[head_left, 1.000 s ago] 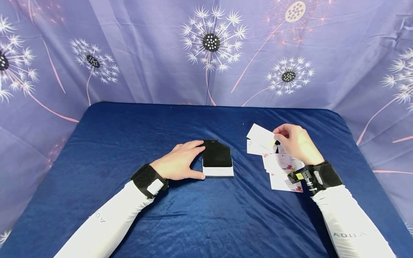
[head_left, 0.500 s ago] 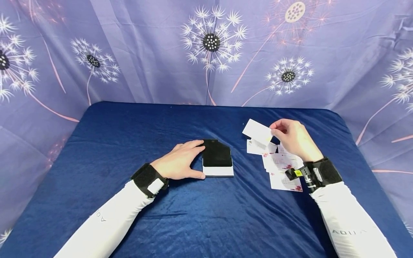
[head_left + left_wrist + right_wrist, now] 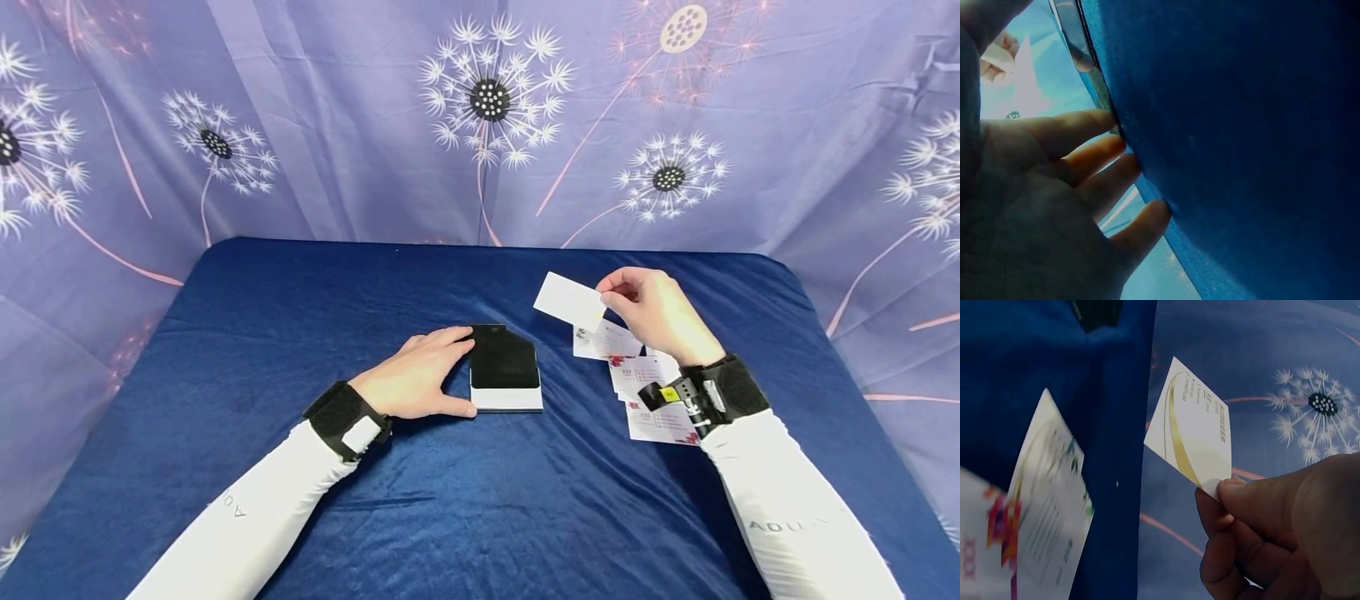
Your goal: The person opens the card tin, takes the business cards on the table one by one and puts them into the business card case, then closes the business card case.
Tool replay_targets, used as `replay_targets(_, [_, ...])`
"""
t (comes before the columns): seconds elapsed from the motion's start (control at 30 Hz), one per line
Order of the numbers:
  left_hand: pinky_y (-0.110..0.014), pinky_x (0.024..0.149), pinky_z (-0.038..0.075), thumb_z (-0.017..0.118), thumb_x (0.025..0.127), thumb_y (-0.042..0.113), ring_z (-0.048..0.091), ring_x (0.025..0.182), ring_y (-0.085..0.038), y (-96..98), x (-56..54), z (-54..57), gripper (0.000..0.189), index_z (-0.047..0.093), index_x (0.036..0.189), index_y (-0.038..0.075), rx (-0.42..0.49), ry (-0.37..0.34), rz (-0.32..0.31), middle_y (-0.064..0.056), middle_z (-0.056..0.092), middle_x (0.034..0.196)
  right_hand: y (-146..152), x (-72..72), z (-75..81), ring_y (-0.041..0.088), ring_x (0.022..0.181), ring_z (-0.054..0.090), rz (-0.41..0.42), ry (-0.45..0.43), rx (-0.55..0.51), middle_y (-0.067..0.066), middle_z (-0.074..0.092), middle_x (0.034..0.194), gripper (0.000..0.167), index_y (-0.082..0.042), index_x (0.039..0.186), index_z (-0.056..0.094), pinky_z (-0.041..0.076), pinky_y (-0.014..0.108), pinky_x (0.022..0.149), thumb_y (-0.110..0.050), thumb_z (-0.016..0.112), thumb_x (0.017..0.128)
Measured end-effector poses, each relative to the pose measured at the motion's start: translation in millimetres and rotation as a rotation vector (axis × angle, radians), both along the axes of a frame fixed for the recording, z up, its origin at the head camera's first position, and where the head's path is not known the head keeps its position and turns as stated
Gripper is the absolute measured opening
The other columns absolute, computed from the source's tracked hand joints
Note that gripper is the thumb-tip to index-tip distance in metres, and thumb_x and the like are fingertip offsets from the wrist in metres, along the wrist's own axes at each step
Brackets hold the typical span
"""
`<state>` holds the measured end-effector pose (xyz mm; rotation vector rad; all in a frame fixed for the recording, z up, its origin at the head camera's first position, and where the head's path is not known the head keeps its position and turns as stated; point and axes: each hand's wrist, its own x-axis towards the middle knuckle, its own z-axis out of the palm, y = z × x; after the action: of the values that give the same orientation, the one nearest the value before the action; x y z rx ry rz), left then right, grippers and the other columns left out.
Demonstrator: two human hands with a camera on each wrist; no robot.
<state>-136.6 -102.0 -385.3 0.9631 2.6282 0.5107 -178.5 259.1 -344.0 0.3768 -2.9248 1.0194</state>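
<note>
My right hand [image 3: 651,312] pinches a white business card [image 3: 567,300] by one corner between thumb and fingers, holding it above the table. In the right wrist view this business card [image 3: 1200,428] shows a gold curve and small print. Just nearer than it lies a card with a greenish print [image 3: 606,340], then overlapping cards with red flowers [image 3: 636,377]. My left hand [image 3: 412,375] rests at the left side of a flat black card case [image 3: 504,357], fingers spread, fingertips at its edge. A white strip shows along the case's near end.
A dark blue cloth [image 3: 420,517] covers the table. Behind it hangs a purple curtain [image 3: 360,125] printed with dandelions. Another flowered card [image 3: 658,423] lies nearest me on the right, partly under the right wrist's camera strap [image 3: 693,400].
My right hand has lifted the business card off the other cards and carried it left and slightly away from me. My left hand and the card case have stayed put.
</note>
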Motion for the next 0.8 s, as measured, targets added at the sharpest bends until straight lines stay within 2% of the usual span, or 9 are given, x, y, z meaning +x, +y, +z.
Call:
replay_targets(0.3, [-0.056,0.125,0.023,0.080,0.090,0.056,0.024,0.159,-0.031,-0.7,-1.1,-1.3,0.102,0.038,0.163,0.000,-0.001,0.000,0.002,-0.015,0.029,0.172,-23,-4.2,-3.7,0.024,0.077,0.059,0.065,0.001,-0.020,0.013,0.074,0.096,0.013,-0.007,0.111,0.075,0.043,0.032,0.068,-0.011,0.064,0.106])
replay_targets(0.53, [-0.056,0.125,0.023,0.080,0.091,0.057,0.023,0.160,-0.030,-0.5,-1.0,-1.6,0.102,0.036,0.164,0.000,-0.004,-0.009,0.006,-0.014,0.028,0.173,-42,-5.9,-9.6,0.023,0.076,0.057,0.117,-0.032,-0.034,0.014,0.072,0.093,0.013,-0.009,0.110,0.076,0.044,0.036,0.071,-0.011,0.063,0.106])
replay_targets(0.8, [-0.056,0.125,0.023,0.080,0.091,0.056,0.023,0.160,-0.030,0.5,-0.6,-0.4,0.102,0.036,0.164,0.000,-0.004,-0.013,0.014,-0.014,0.027,0.173,-57,-6.6,-15.9,0.020,0.077,0.059,0.198,0.007,-0.041,0.010,0.073,0.091,0.013,-0.008,0.105,0.077,0.045,0.035,0.075,-0.007,0.064,0.104])
